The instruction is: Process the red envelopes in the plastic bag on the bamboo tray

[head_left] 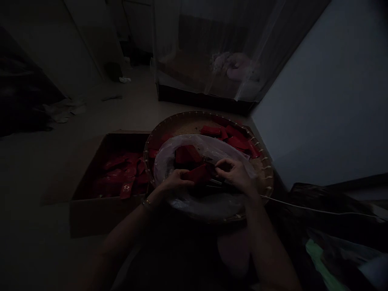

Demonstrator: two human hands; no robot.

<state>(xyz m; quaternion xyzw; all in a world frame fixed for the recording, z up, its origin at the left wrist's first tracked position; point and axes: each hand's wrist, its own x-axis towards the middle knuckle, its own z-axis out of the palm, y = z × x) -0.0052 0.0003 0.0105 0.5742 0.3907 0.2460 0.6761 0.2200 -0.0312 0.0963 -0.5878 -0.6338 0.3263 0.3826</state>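
In the dim head view my left hand (177, 180) grips a red packet (198, 174) between thumb and fingers, above an opened clear plastic bag (212, 143). My right hand (232, 171) is pinched close to the packet's right end; whatever is between its fingertips is too dark to make out. Another red packet (188, 154) lies inside the bag, beyond my left hand. Dark contents and thin pale strips show below the held packet. The bag rests in a round woven bamboo tray (184, 125), where more red packets (238, 139) lie along the far right side.
To the left stands an open cardboard box (91, 218) with many red packets (121, 169) in it. A white cord (303, 206) runs rightward from the tray. Behind is a netted bed (206, 81); a pale wall (327, 101) rises on the right. Dark bags and cloth lie lower right.
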